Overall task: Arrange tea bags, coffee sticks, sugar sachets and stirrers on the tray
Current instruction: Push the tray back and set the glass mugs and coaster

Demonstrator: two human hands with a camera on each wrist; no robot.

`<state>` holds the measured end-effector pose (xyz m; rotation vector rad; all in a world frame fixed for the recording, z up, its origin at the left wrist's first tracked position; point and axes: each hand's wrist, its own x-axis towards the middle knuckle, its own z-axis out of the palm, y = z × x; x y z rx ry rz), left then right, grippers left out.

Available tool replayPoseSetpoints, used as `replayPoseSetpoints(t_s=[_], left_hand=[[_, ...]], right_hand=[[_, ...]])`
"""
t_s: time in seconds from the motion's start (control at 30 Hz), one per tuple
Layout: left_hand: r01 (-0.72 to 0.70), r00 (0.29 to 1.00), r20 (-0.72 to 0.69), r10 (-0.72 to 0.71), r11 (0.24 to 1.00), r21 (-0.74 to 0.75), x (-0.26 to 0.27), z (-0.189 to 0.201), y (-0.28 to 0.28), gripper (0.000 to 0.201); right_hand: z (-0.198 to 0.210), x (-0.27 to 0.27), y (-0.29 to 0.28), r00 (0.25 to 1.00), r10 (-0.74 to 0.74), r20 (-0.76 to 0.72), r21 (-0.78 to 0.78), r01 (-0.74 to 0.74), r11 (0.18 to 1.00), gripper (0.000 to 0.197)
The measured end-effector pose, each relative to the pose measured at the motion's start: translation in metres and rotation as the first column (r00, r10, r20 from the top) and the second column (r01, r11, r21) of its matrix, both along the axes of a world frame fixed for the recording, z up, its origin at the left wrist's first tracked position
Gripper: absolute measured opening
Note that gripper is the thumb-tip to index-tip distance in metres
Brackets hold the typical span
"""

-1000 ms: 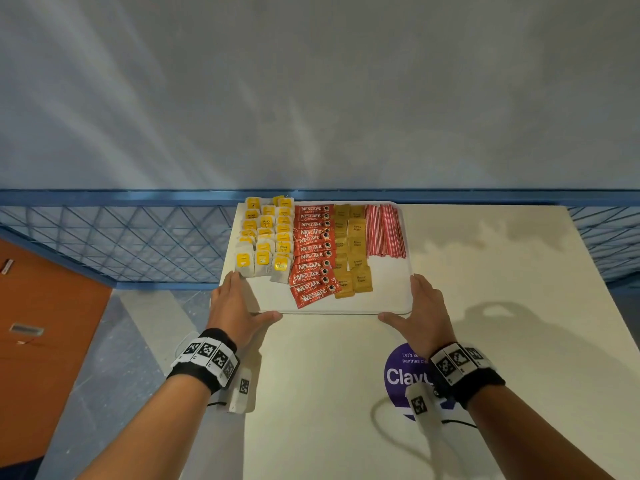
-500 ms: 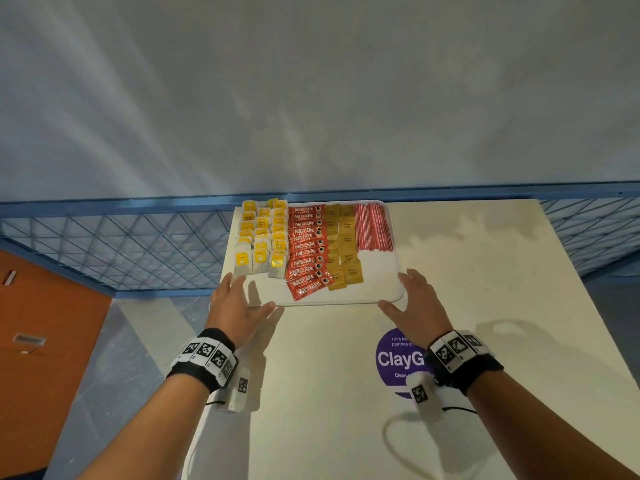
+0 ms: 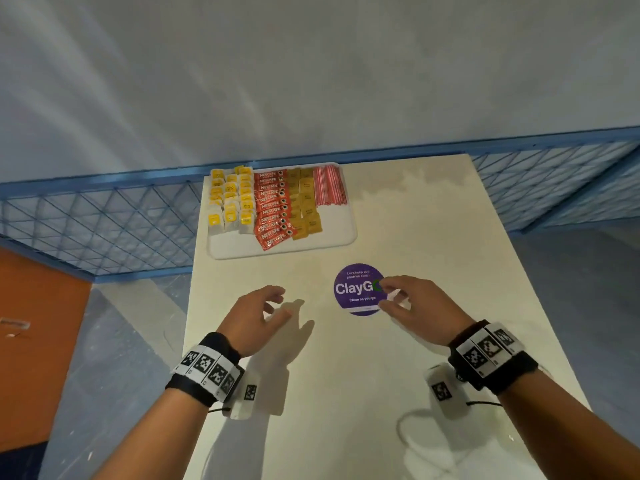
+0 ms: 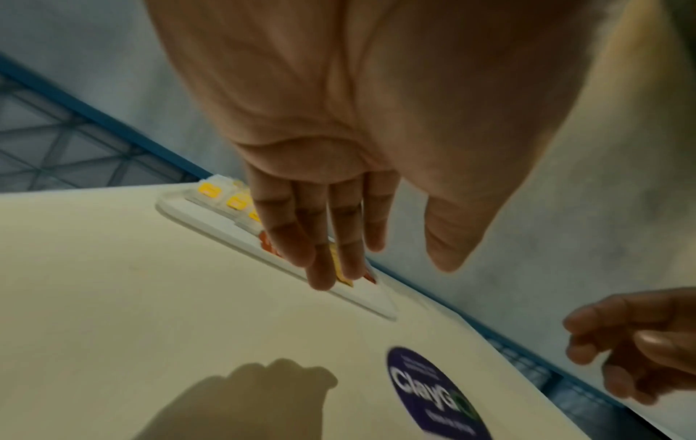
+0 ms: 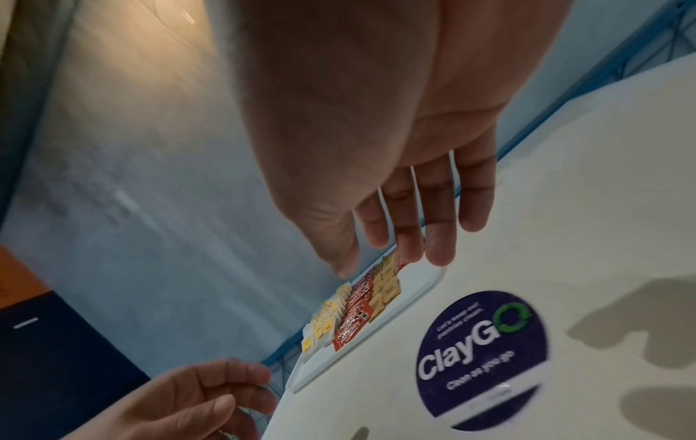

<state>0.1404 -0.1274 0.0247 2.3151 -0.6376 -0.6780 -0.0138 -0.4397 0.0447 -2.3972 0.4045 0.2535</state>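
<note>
The white tray [image 3: 235, 245] lies at the far left corner of the table. On it, left to right, are rows of yellow-tagged tea bags [image 3: 230, 202], red coffee sticks [image 3: 273, 209], brown sugar sachets [image 3: 304, 206] and red stirrers [image 3: 329, 187]. My left hand [image 3: 282, 303] hovers over the table well short of the tray, fingers loosely curled, holding nothing. My right hand [image 3: 382, 295] hovers over a purple sticker, also empty and relaxed. In the wrist views the left hand [image 4: 388, 268] and right hand [image 5: 388, 265] show loose fingers, with the tray [image 4: 211, 220] [image 5: 414, 294] beyond them.
A round purple ClayGo sticker [image 3: 356, 289] is stuck on the cream table [image 3: 433, 254]. A blue mesh railing [image 3: 104, 230] runs behind and to the left of the table. The table's left edge drops to the floor right beside the tray.
Both hands held the tray's near corners and slid it toward the table's far edge. They have let go and drawn back toward me, fingers now relaxed.
</note>
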Motion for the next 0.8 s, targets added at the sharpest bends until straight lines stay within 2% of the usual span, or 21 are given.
replayPoseSetpoints(t_s=[0.13, 0.37, 0.53, 0.8], left_hand=[[0.086, 0.995, -0.054, -0.086, 0.996, -0.003, -0.047, -0.002, -0.024, 0.045], [0.218, 0.975, -0.045, -0.216, 0.976, 0.027, -0.122, -0.006, -0.089, 0.051], [0.273, 0.961, -0.072, -0.268, 0.959, 0.076, -0.171, -0.009, -0.145, 0.056], [0.317, 0.944, -0.135, -0.3, 0.94, 0.127, -0.234, -0.017, -0.218, 0.06]], right_hand=[[0.013, -0.06, -0.024, 0.999, -0.015, -0.032, -0.017, 0.015, 1.0, 0.044], [0.023, -0.142, -0.092, 0.995, -0.092, -0.047, -0.028, 0.091, 0.995, 0.046], [0.006, -0.181, -0.142, 0.987, -0.073, -0.143, -0.087, 0.061, 0.994, 0.041], [-0.032, -0.22, -0.195, 0.957, -0.006, -0.289, -0.033, -0.003, 0.999, 0.039]])
